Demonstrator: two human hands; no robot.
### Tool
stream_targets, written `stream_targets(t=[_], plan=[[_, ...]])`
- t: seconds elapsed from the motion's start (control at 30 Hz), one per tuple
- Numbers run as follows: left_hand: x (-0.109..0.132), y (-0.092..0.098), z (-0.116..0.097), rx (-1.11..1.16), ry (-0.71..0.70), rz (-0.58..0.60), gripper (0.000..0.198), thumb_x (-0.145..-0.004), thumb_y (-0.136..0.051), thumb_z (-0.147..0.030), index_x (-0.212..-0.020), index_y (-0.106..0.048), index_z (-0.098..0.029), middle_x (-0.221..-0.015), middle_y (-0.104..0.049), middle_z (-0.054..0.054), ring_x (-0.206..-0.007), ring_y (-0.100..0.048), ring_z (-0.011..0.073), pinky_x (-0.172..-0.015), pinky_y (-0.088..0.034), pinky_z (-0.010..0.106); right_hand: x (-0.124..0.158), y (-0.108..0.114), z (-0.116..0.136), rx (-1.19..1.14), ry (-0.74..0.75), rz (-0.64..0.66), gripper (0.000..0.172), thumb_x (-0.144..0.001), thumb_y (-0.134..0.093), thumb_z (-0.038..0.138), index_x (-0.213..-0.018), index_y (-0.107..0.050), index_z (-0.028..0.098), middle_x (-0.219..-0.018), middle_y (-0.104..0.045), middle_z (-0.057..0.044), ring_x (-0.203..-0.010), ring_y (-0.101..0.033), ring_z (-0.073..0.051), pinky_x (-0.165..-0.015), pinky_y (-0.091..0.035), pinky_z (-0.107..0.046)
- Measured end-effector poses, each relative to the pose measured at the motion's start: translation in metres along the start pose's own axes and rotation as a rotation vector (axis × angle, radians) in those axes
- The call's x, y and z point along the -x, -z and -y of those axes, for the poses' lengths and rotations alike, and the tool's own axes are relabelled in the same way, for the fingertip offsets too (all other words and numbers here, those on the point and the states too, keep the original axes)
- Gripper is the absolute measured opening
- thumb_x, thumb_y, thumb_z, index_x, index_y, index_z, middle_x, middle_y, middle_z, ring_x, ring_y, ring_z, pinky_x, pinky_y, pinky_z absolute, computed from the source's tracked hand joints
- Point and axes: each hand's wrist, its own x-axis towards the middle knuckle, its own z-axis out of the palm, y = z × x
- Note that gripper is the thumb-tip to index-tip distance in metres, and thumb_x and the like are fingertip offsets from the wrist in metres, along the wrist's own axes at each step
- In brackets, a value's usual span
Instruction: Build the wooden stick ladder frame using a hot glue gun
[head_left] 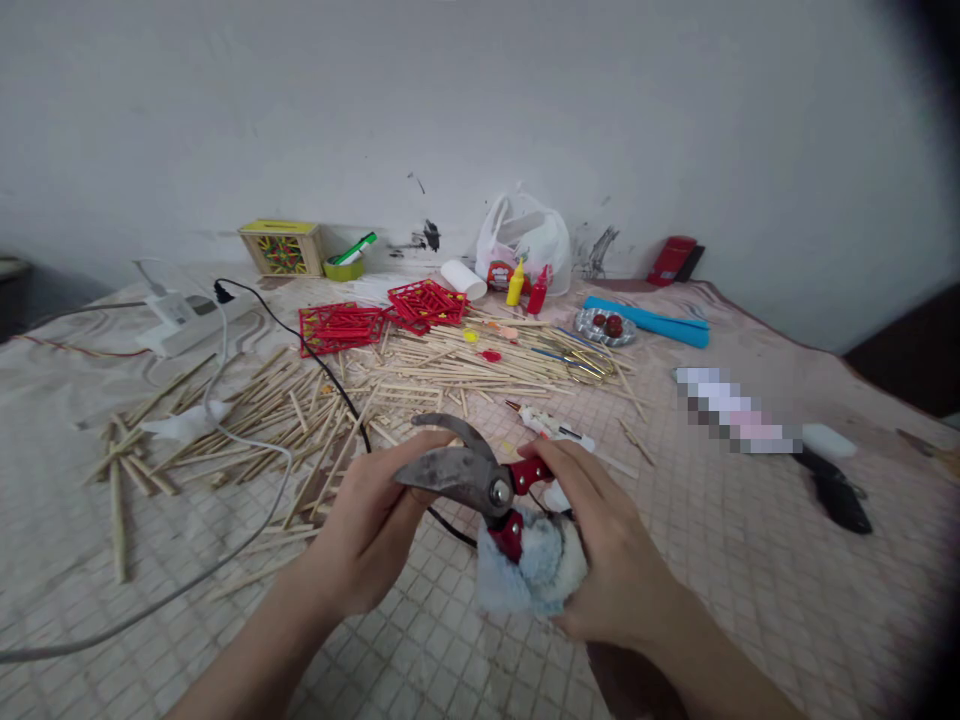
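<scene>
A pair of pruning shears (469, 472) with grey metal blades and red handles is held low in the middle of the view. My left hand (367, 535) pinches the blade end with its fingers closed on the metal. My right hand (607, 545) grips the red handles together with a fluffy pale blue cloth (536, 575), which bulges out under the shears. Both hands hover just above the tiled-pattern cloth covering the table (750, 600).
Many thin wooden sticks (420, 375) lie spread across the middle. Two red lattice pieces (341, 325) lie behind them. A black cable (330, 375) and a grey cable (247, 440) run from a power strip (187, 315). Paint bottles (525, 287), a plastic bag, a blue roll (649, 320) and a black tool (836, 495) lie around.
</scene>
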Motion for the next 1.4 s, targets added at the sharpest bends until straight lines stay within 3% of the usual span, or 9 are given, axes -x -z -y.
stream_targets(t=[0.63, 1.1, 1.4], plan=[[-0.002, 0.010, 0.005, -0.189, -0.040, 0.129, 0.020, -0.084, -0.035, -0.007, -0.094, -0.049, -0.018, -0.067, -0.055, -0.001, -0.057, -0.051, 0.0100, -0.053, -0.039, 0.022, 0.000, 0.003, 0.001, 0.000, -0.020, 0.059, 0.076, -0.054, -0.055, 0.024, -0.123, -0.026, 0.013, -0.114, -0.047, -0.017, -0.109, -0.045, -0.034, -0.089, -0.040, -0.051], [-0.002, 0.009, 0.008, -0.214, -0.012, 0.132, 0.018, -0.084, -0.034, -0.010, -0.088, -0.050, -0.018, -0.070, -0.055, 0.000, -0.061, -0.051, 0.0110, -0.056, -0.039, 0.023, 0.002, 0.003, 0.003, -0.013, -0.039, 0.094, 0.079, -0.053, -0.057, 0.024, -0.124, -0.024, 0.013, -0.117, -0.044, -0.018, -0.112, -0.043, -0.034, -0.091, -0.040, -0.049], [-0.004, 0.011, 0.008, -0.262, -0.074, 0.108, 0.016, -0.084, -0.035, -0.009, -0.086, -0.048, -0.019, -0.062, -0.050, -0.003, -0.052, -0.046, 0.0095, -0.050, -0.034, 0.021, 0.002, 0.004, 0.003, -0.010, -0.043, 0.114, 0.082, -0.052, -0.057, 0.024, -0.125, -0.023, 0.013, -0.117, -0.045, -0.018, -0.111, -0.044, -0.033, -0.090, -0.040, -0.049]])
